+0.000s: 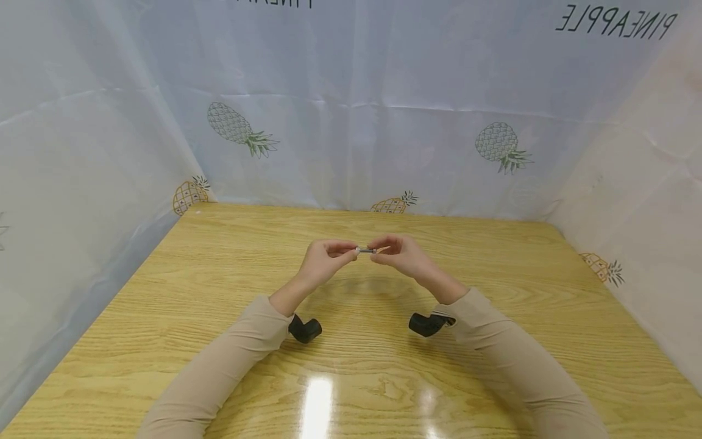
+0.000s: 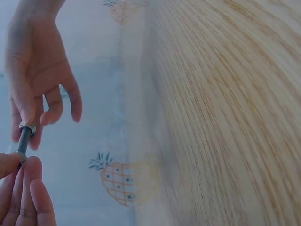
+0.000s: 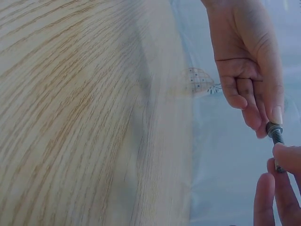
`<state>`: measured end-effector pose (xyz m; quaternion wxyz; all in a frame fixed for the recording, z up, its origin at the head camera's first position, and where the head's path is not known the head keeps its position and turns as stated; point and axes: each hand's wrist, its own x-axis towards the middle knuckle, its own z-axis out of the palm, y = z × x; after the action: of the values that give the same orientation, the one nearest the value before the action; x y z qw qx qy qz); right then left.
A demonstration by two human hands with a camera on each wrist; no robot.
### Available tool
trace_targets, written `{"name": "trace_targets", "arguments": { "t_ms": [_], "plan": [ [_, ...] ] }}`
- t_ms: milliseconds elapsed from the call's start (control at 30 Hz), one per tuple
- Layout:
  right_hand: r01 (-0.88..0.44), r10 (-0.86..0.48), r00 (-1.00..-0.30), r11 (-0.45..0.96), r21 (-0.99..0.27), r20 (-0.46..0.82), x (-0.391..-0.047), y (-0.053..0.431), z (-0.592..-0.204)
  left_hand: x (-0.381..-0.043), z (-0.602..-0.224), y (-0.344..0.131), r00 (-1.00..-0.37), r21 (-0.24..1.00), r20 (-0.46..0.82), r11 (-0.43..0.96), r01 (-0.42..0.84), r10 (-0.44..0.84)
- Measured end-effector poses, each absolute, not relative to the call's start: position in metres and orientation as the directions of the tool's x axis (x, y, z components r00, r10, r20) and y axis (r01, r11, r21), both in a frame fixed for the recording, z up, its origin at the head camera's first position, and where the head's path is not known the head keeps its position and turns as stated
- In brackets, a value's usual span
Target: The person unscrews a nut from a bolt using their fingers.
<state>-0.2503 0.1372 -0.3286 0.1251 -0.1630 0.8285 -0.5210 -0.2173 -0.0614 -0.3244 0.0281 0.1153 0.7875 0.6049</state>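
From the head view, I see a small metal bolt (image 1: 367, 250) held above the wooden table (image 1: 351, 378), midway between the two hands and lying nearly level. My left hand (image 1: 329, 261) pinches one end between thumb and fingers; my right hand (image 1: 404, 257) pinches the other, so the fingertips stand close, with a short length of shank bare between them.

From the left wrist, I get the bolt slanting at the picture's edge, the left hand below it, the right above, its outer fingers loosely bent clear of the metal.

From the right wrist, I see the left thumb at the bolt's wide end, and the right fingers gripping nearer the narrow tip.
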Motion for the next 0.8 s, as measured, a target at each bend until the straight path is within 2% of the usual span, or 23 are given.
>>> {"name": "trace_targets", "arguments": {
  "t_ms": [133,367,600,800],
  "plan": [
    [-0.144,-0.412,-0.911,0.386,-0.911,-0.03,-0.2501,0.138,-0.3278,-0.2174,-0.3238,-0.0611,-0.971,0.958,0.1,0.241,0.153,0.218],
    [-0.096,-0.394,-0.913,0.465,-0.88,-0.108,-0.2507,0.1376,-0.3269,-0.217,-0.3228,-0.0605,-0.974,0.957,0.091,0.251,0.143,0.208],
    [-0.133,-0.404,-0.913,0.417,-0.899,-0.052,-0.2523,0.1377,-0.3296,-0.216,-0.3223,-0.0616,-0.973,0.96,0.093,0.242,0.145,0.211],
    [-0.135,-0.431,-0.901,0.397,-0.908,-0.054,-0.2505,0.1381,-0.3273,-0.2155,-0.3223,-0.0619,-0.973,0.959,0.09,0.246,0.143,0.214]
  ]
}}
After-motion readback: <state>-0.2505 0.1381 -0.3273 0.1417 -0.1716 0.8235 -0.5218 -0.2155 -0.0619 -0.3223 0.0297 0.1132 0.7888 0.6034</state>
